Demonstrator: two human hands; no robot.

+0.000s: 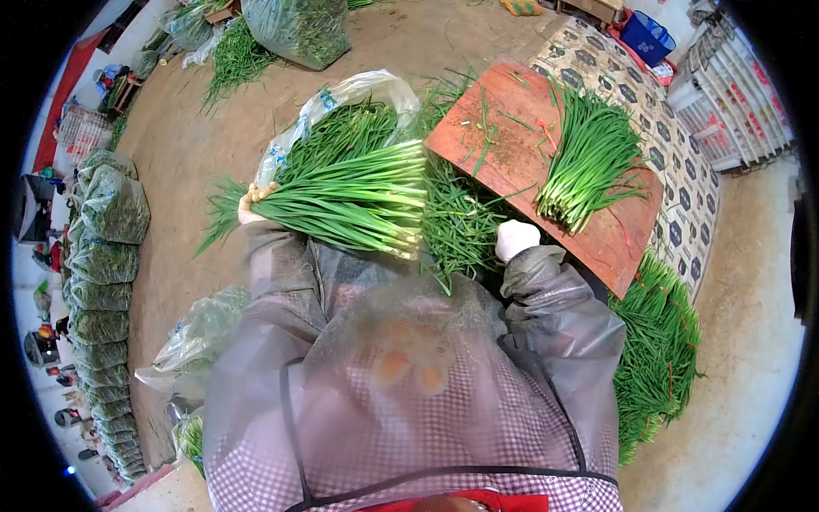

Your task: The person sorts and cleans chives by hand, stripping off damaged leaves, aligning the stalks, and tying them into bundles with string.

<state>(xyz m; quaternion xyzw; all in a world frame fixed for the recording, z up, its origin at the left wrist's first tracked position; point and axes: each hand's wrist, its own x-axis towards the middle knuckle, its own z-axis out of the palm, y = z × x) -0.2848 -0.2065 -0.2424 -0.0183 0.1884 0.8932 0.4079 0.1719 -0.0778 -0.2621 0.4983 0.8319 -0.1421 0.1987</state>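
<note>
With the red board as landmark, the held bunch of long green stalks is to its left, above the person's lap; the left hand grips it closed around the leafy part; the right hand is curled closed just beside the board's near edge, and whether anything is inside it I cannot tell.

As far as shows, the work looks partway along: the tied greens to the right of the board, with red bands among them, seem finished; the second bunch, lying on the board, has a red strip beside it, though whether it is tied I cannot tell; the held bunch shows no band, and loose greens in the open bag, left of the board, seem left to handle.

The held bunch's long axis runs crosswise; its pale stem ends point right, towards the board, its leaf tips left, away from it.
</note>
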